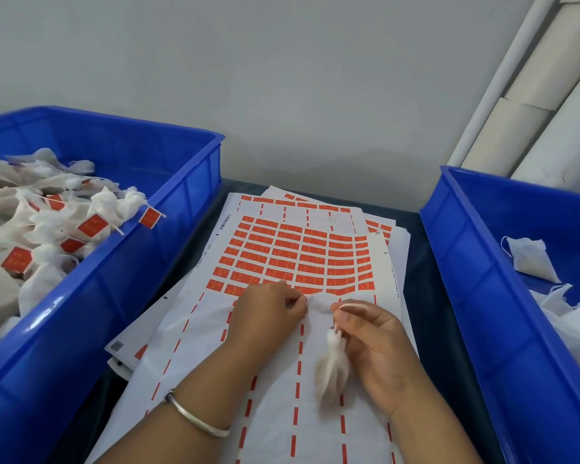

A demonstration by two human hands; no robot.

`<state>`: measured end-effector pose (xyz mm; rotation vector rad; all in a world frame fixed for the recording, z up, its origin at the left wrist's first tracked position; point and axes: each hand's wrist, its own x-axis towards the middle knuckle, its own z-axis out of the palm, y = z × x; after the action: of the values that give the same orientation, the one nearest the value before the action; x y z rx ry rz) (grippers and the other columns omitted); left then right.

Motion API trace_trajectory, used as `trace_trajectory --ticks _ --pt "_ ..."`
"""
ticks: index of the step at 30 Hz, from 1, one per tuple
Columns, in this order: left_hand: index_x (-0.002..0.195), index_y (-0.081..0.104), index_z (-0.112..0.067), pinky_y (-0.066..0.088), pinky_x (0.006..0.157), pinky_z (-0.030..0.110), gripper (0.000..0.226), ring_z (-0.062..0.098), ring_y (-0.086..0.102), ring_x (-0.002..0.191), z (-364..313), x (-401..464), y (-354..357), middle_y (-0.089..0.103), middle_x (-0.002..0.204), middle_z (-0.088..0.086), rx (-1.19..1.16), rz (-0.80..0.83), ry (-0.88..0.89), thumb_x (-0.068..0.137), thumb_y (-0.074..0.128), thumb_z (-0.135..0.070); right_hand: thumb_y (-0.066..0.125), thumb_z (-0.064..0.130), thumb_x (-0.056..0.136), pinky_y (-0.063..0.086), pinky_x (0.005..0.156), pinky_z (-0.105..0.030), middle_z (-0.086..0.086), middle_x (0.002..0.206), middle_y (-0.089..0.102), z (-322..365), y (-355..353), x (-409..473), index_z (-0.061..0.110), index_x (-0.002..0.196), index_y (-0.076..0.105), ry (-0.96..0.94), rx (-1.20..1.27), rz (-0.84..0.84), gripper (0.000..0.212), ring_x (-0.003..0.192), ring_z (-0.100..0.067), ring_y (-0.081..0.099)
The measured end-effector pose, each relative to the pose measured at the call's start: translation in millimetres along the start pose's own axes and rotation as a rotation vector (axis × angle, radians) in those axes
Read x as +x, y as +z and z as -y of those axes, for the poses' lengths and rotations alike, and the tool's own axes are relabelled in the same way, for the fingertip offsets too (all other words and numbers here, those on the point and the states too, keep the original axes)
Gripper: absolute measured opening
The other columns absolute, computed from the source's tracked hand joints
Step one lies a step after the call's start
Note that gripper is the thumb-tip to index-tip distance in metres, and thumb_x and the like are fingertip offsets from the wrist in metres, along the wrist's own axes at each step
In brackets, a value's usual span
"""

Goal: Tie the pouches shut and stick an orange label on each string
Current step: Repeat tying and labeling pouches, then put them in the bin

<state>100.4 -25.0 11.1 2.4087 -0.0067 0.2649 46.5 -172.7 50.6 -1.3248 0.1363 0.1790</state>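
Head view: left hand [268,311] with fingers curled, fingertips pinched together on white material, string or pouch fabric, hard to tell which, at the gap between the two hands. Right hand [375,346] just beside it, thumb and forefinger pinched on a thin white string [349,306] looped over the forefinger. Small white pouch [332,371] hanging below the right thumb, against the right palm side, gathered at its neck and fanning out downward; neck close under the pinching fingertips, body lying toward the wrist. Silver bangle [195,417] on the left wrist. Directly beneath both hands, a stack of label sheets [195,329], white backing with rows of dashed orange marks under the forearms. Just beyond the fingertips of both hands, the remaining orange labels [295,256] in a dense grid, nearest row almost touching the left knuckles. Well out past the left hand, a blue bin [168,209] heaped with tied pouches [47,229], orange tags on their strings. Out past the right hand, a second blue bin [476,279] with loose untied pouches [531,259] lying inside. Dark table surface [426,296] between sheets and the right-hand bin. Grey wall [282,78] far beyond the hands, pale rolls [549,78] leaning in the corner beyond the right-hand bin.
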Motion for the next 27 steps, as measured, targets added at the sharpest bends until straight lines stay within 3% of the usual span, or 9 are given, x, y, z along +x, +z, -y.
trace_trajectory --ticks 3,6,10,14,16,19,24,27 --pt "0.098 0.073 -0.026 0.036 0.055 0.009 0.020 0.004 0.058 0.063 2 3 0 0.069 0.083 -0.013 -0.057 -0.012 -0.068 0.087 0.060 -0.037 0.071 0.031 0.057 0.054 0.070 -0.024 0.004 0.085 0.074 3 0 -2 0.024 0.075 0.078 -0.062 -0.003 -0.002 0.020 0.078 -0.015 0.068" --pt "0.085 0.070 -0.027 0.035 0.052 0.008 0.013 0.006 0.057 0.059 3 6 0 0.055 0.065 -0.022 -0.108 -0.037 -0.169 0.087 0.061 -0.035 0.070 0.031 0.057 0.054 0.066 -0.021 0.000 0.067 0.067 4 0 -2 0.021 0.070 0.077 -0.078 0.019 -0.002 0.018 0.064 -0.014 0.062" --pt "0.070 0.056 -0.032 0.034 0.052 0.008 0.018 0.006 0.057 0.062 1 8 -7 0.055 0.069 -0.021 -0.273 -0.150 -0.295 0.087 0.062 -0.033 0.071 0.033 0.054 0.054 0.068 -0.023 0.000 0.069 0.068 6 0 -3 0.022 0.071 0.077 -0.095 -0.007 -0.034 0.022 0.064 -0.014 0.062" --pt "0.072 0.063 -0.027 0.042 0.049 0.011 0.018 0.005 0.063 0.063 -8 10 -24 0.062 0.072 -0.019 -0.746 -0.287 -0.586 0.086 0.062 -0.037 0.070 0.031 0.058 0.052 0.077 -0.031 0.002 0.075 0.072 7 1 -4 0.027 0.073 0.077 -0.122 -0.061 -0.043 0.017 0.070 -0.017 0.064" --pt "0.072 0.063 -0.027 0.050 0.061 0.022 0.017 0.010 0.064 0.073 -17 8 -34 0.063 0.078 -0.015 -0.959 -0.264 -0.684 0.086 0.062 -0.037 0.069 0.033 0.060 0.052 0.079 -0.033 0.000 0.075 0.072 8 1 -5 0.028 0.073 0.077 -0.138 -0.077 -0.037 0.017 0.067 -0.015 0.065" --pt "0.074 0.062 -0.028 0.052 0.064 0.024 0.015 0.015 0.064 0.078 -34 0 -40 0.064 0.074 -0.010 -1.038 -0.127 -0.621 0.088 0.061 -0.035 0.065 0.038 0.062 0.052 0.083 -0.034 -0.002 0.079 0.074 9 2 -7 0.033 0.076 0.076 -0.163 -0.111 -0.018 0.018 0.067 -0.016 0.067" --pt "0.090 0.063 -0.021 0.052 0.063 0.023 0.016 0.014 0.066 0.068 -55 -21 -32 0.066 0.072 -0.003 -1.013 0.179 -0.423 0.093 0.053 -0.033 0.069 0.046 0.055 0.054 0.090 -0.041 0.009 0.089 0.074 8 2 -6 0.041 0.080 0.074 -0.243 -0.198 -0.066 0.026 0.089 -0.023 0.069" --pt "0.089 0.063 -0.019 0.053 0.067 0.024 0.018 0.014 0.066 0.066 -57 -27 -31 0.066 0.067 -0.005 -1.005 0.244 -0.380 0.094 0.050 -0.031 0.070 0.043 0.056 0.056 0.078 -0.033 0.018 0.088 0.073 7 2 -5 0.042 0.077 0.074 -0.289 -0.202 -0.119 0.022 0.089 -0.016 0.070"
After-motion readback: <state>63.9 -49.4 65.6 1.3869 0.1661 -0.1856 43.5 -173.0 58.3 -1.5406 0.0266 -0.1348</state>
